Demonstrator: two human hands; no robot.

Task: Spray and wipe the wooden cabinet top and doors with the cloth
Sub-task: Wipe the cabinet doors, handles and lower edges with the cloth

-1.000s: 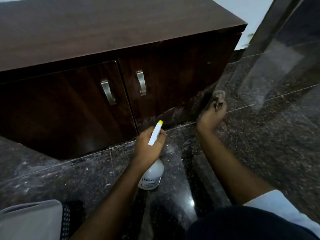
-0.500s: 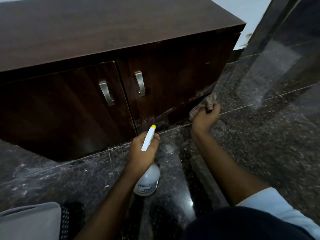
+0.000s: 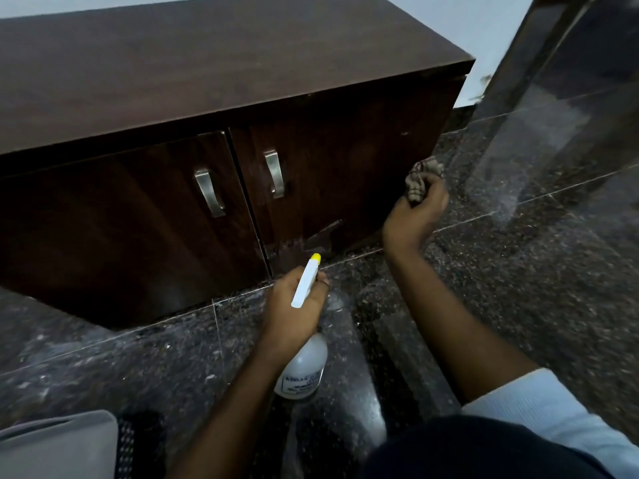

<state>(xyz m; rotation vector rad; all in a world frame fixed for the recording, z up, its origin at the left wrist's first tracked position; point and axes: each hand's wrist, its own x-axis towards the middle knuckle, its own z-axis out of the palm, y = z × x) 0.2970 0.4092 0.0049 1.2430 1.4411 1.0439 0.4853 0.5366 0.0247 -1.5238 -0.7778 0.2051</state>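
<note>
The dark wooden cabinet (image 3: 207,74) fills the upper left, with a left door (image 3: 121,229) and a right door (image 3: 345,174), each with a metal handle. My left hand (image 3: 294,312) grips a white spray bottle (image 3: 302,369) with a yellow nozzle tip, low in front of the gap between the doors. My right hand (image 3: 415,216) holds a bunched brown cloth (image 3: 420,178) at the lower right corner of the right door. Pale smears show near that door's bottom edge.
Glossy dark granite floor (image 3: 518,305) surrounds the cabinet. A dark polished column or panel (image 3: 553,98) rises at the right beside a white wall. A grey object (image 3: 58,447) lies at the bottom left. My knee and pale sleeve sit at the bottom right.
My right hand with the cloth swept left along the door's bottom edge, then back right and upward to the corner. The spray bottle hand stayed almost in place.
</note>
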